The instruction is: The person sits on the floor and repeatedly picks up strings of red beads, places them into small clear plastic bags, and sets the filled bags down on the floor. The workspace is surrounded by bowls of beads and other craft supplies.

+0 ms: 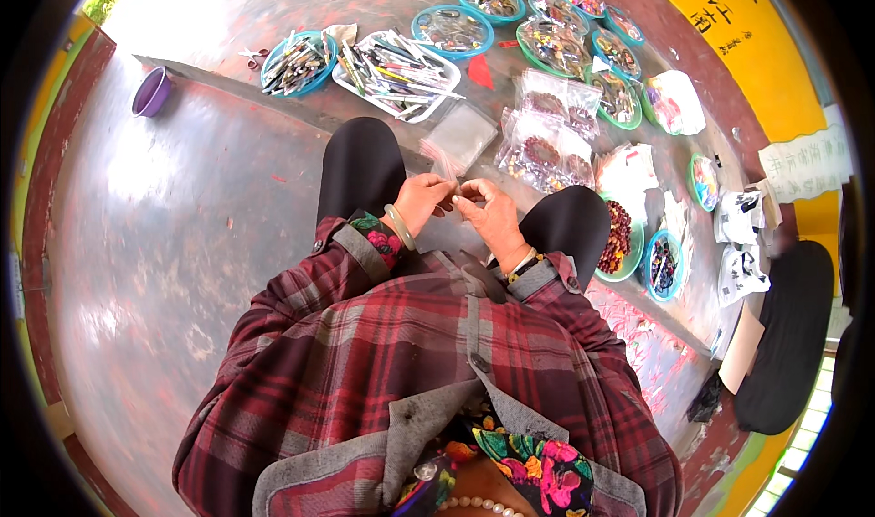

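Note:
My left hand point(424, 202) and my right hand point(493, 214) meet between my knees, fingertips pinched close together. A small clear plastic bag point(444, 165) rises from the fingers of both hands; anything finer in the pinch is too small to make out. Just beyond my hands a stack of flat clear bags point(463, 134) lies on the ledge. Right of it sit several clear bags of dark red beaded bracelets point(541, 151). By my right knee is a green bowl of red and yellow beads point(620, 241).
A white tray of pens point(398, 72) and a blue basin of pens point(299, 64) stand ahead, with red scissors point(252, 58) alongside. Several basins of trinkets point(453, 32) spread to the far right. A purple bucket point(151, 92) stands left. A black cushion-like object point(791, 339) is at right.

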The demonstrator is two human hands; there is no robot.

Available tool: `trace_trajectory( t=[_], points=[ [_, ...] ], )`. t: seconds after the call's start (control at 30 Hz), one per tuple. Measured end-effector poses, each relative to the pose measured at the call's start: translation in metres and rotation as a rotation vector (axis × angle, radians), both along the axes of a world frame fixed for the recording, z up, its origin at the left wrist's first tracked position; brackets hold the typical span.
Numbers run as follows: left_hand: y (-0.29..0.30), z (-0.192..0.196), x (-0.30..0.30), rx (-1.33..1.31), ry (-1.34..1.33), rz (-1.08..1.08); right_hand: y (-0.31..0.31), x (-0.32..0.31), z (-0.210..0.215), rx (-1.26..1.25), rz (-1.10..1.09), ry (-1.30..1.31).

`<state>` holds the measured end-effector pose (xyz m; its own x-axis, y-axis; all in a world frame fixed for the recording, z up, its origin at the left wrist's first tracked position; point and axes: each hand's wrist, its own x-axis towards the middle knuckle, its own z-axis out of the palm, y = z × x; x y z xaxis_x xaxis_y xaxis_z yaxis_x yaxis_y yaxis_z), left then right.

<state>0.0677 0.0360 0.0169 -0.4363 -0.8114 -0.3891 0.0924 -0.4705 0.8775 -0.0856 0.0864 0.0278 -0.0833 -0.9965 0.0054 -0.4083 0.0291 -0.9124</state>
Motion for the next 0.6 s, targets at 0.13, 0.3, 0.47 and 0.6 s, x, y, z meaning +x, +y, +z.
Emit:
trace_trajectory(
  t=[0.13, 0.3, 0.47, 0.6],
  points=[
    [0.001, 0.0, -0.001, -0.054, 0.036, -0.053, 0.002, -0.002, -0.001, 0.082, 0.025, -0.049],
    [0.003, 0.002, -0.002, -0.075, 0.065, -0.136, 0.006, -0.006, 0.001, 0.146, 0.029, -0.268],
    [0.004, 0.005, -0.005, -0.074, 0.061, -0.145, 0.007, -0.012, -0.004, 0.273, -0.011, -0.554],
    [0.005, 0.003, -0.006, -0.061, 0.064, -0.136, 0.007, -0.017, -0.01, 0.314, -0.011, -0.69]
  ],
)
